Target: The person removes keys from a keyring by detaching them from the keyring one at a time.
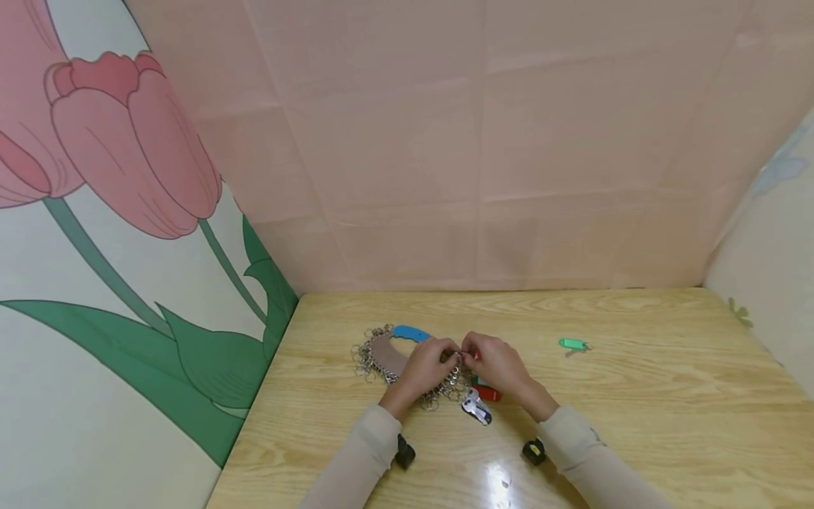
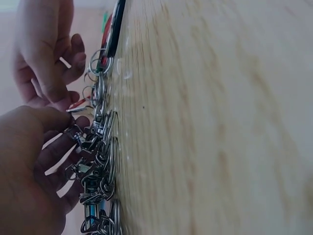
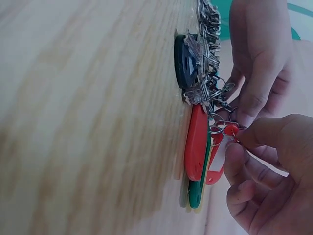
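A curved brown plate (image 1: pixel 386 355) with a blue grip (image 1: pixel 411 332) lies on the table, its edge lined with many small metal clips and rings (image 2: pixel 100 147). Over its right end, my left hand (image 1: pixel 422 367) pinches a metal ring between thumb and forefinger. Fingertip to fingertip with it, my right hand (image 1: pixel 499 364) pinches the small wire ring at the top of a red key tag (image 3: pixel 215 164) with a white label. Beneath the hands hang another red tag (image 3: pixel 196 144), a green tag (image 3: pixel 195 195) and silver keys (image 1: pixel 472 401) with a black tag (image 1: pixel 478 415).
Farther right on the wood-grain table (image 1: pixel 661 382) lies a bright green key tag (image 1: pixel 573 344) with a key. Small black devices (image 1: pixel 405 452) sit under both wrists. A pink sheet (image 1: pixel 477 177) rises behind the table, and a tulip-printed panel (image 1: pixel 133 141) borders it at left.
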### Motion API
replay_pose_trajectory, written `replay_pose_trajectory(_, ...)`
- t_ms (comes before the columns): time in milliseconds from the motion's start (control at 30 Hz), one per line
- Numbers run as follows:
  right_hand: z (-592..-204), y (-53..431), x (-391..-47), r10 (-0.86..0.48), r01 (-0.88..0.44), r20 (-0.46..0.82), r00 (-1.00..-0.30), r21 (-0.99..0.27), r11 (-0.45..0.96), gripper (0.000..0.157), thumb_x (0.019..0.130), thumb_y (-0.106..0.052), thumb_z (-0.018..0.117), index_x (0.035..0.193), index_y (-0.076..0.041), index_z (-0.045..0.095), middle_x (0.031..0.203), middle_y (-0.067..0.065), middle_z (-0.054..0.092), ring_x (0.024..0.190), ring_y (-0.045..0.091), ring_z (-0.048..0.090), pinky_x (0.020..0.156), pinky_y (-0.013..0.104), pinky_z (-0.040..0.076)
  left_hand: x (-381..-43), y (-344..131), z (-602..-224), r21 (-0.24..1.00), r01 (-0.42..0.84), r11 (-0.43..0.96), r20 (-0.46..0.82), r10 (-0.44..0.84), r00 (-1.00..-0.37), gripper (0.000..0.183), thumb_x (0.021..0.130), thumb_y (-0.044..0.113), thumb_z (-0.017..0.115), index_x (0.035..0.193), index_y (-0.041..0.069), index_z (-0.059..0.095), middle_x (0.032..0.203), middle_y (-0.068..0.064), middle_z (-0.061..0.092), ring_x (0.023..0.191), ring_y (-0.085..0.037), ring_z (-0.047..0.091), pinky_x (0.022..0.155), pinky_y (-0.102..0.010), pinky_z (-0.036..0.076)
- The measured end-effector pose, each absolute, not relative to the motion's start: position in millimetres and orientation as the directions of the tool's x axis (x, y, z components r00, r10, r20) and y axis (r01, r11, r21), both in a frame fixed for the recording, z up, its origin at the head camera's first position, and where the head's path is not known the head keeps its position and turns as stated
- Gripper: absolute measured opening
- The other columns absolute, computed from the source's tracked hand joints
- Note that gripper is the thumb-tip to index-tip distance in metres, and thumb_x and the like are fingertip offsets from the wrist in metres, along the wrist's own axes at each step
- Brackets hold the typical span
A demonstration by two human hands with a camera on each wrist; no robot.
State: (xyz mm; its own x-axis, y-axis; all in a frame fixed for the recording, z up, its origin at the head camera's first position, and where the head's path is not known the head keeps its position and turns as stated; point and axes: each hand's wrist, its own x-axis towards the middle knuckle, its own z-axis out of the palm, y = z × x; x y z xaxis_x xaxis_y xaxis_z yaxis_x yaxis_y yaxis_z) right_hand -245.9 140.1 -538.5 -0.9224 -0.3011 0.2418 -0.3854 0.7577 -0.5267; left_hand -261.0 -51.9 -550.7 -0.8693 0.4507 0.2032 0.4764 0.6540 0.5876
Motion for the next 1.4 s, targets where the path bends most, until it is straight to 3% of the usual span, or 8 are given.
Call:
replay_pose_trajectory(300, -535.5, 139.5, -244.2, -0.258, -0.339, 0.223, -0.940, -0.534, 0.775, 0.013, 0.092, -0.008, 0.079, 0.092, -0.016, 0.068, 0.078, -0.003, 0.068, 0.063, 0.011, 0.052, 0.057, 0.030, 0.042, -259.5, -52.4, -549.7, 0.585, 0.478, 0.656, 0.212, 0.445, -0.870, 0.014, 0.106, 0.023, 0.068, 0.111, 0.019, 0.080, 0.103, 0.006, 0.079, 0.095, -0.007, 0.066, 0.087, -0.027, 0.054)
replay_pose_trajectory(1400, -537.6, 138.4, -245.9, -0.235, -0.320, 0.217, -0.947, -0.612, 0.724, 0.009, 0.093, -0.009, 0.077, 0.091, -0.015, 0.070, 0.084, -0.002, 0.072, 0.063, 0.008, 0.057, 0.058, 0.027, 0.046, -260.9, -56.0, -552.1, 0.602, 0.480, 0.638, 0.195, 0.465, -0.863, 0.015, 0.108, 0.025, 0.066, 0.111, 0.020, 0.079, 0.104, 0.006, 0.078, 0.096, -0.007, 0.064, 0.086, -0.026, 0.054)
